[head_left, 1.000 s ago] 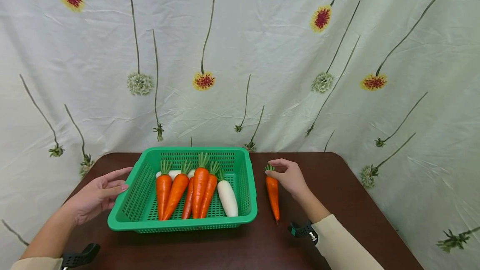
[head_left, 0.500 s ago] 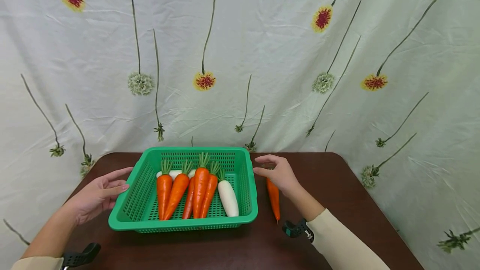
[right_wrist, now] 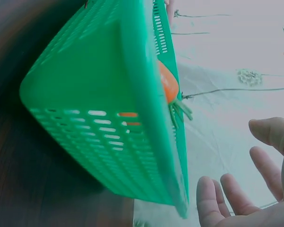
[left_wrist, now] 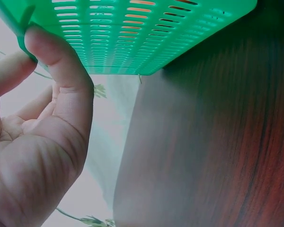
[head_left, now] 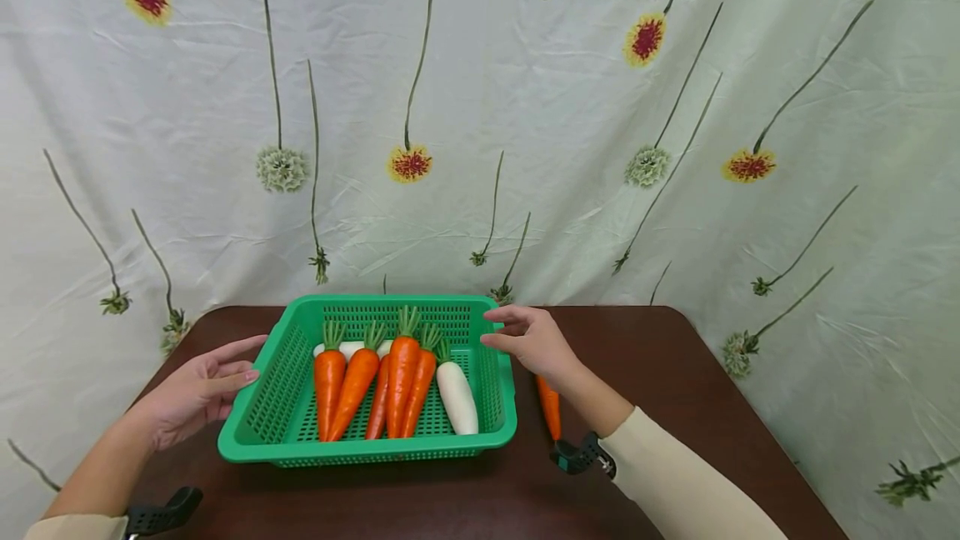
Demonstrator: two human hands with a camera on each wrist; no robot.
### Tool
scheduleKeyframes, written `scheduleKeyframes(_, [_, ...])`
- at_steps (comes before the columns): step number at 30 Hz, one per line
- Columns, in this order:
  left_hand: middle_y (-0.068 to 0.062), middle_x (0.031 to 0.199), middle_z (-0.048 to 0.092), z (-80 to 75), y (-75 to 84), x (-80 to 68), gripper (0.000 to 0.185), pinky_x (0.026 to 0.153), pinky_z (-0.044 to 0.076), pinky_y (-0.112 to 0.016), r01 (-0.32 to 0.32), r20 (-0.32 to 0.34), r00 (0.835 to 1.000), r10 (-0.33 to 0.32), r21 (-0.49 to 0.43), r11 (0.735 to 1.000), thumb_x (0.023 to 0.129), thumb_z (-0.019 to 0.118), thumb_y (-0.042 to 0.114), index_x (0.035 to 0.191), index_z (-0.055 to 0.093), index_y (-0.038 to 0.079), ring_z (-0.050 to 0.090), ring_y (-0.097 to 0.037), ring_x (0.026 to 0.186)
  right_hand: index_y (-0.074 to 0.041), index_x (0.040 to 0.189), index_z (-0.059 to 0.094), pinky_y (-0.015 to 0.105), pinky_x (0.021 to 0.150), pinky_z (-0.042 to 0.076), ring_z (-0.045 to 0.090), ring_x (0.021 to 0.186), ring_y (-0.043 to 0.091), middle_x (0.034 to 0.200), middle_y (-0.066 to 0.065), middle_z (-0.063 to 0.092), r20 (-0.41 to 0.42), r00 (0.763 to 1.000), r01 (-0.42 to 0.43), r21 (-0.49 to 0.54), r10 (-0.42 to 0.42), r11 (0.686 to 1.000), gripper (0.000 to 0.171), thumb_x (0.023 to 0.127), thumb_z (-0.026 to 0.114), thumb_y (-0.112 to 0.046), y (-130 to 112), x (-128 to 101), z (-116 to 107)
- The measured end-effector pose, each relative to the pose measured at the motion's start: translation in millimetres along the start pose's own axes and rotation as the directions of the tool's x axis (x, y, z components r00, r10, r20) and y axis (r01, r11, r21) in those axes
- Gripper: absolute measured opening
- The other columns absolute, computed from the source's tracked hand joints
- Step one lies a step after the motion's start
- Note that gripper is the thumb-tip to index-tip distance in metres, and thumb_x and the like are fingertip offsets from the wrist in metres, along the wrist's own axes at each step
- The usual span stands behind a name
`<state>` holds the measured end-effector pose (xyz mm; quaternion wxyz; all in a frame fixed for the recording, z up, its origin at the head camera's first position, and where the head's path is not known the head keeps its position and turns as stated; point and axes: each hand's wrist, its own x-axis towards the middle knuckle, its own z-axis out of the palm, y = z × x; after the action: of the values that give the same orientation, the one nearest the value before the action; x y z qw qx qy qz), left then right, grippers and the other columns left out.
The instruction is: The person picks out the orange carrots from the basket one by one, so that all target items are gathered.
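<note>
A green perforated basket (head_left: 360, 450) stands on the table. Inside lie several carrots (head_left: 402, 373) with green tops and a white radish (head_left: 458, 398); another white radish (head_left: 351, 347) lies behind the carrots. My left hand (head_left: 191, 394) pinches the basket's left rim, its thumb (left_wrist: 49, 49) on the near side in the left wrist view. Over the right rim, my right hand (head_left: 536, 348) holds nothing; thumb and fingers are spread apart in the right wrist view. A single carrot (head_left: 550, 407) lies on the table right of the basket, its top hidden behind the right hand.
The dark brown table (head_left: 660, 407) extends to the right and in front of the basket. A pale cloth (head_left: 480, 107) with printed flowers hangs behind it. A black wrist strap (head_left: 577, 455) sits on the right wrist.
My right hand has moved left from above the loose carrot to the basket's right rim. The carrot stays on the table. My left hand stays at the left rim.
</note>
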<state>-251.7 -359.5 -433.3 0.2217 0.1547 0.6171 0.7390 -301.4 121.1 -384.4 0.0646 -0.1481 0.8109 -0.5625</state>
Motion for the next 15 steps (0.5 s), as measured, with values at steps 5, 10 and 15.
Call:
scheduleKeyframes(5, [-0.008,0.115,0.066,0.0,0.7,0.8,0.059,0.084,0.053,-0.052,0.002,0.004,1.000,-0.002,0.000,1.000,0.101,0.035,0.000,0.151,0.012,0.019,0.067,-0.030,0.099,-0.028,0.114,0.066,0.039,0.085,0.054,0.061,0.103,0.017,0.127,-0.006,0.057,0.057,0.998,-0.003,0.007,0.003,1.000,0.037,0.078,0.077,-0.032,-8,3,4])
scheduleKeyframes(10, [-0.008,0.116,0.066,0.3,1.7,0.6,0.059,0.085,0.053,-0.052,0.011,0.003,1.000,-0.011,0.001,1.000,0.101,0.035,0.001,0.151,0.012,0.019,0.067,-0.030,0.100,-0.027,0.115,0.066,0.045,0.090,0.053,0.065,0.097,0.018,0.129,0.000,0.056,0.136,0.990,-0.052,0.033,0.048,0.998,0.040,0.077,0.078,-0.030,-16,7,9])
scheduleKeyframes(15, [-0.007,0.114,0.066,0.1,1.5,0.6,0.061,0.085,0.053,-0.052,0.024,-0.014,1.000,-0.024,0.012,1.000,0.101,0.037,0.002,0.152,0.008,0.018,0.067,-0.030,0.099,-0.025,0.116,0.065,0.038,0.087,0.056,0.063,0.103,0.018,0.134,0.008,0.051,0.206,0.977,-0.071,0.049,0.060,0.996,0.041,0.077,0.078,-0.026,-22,13,14])
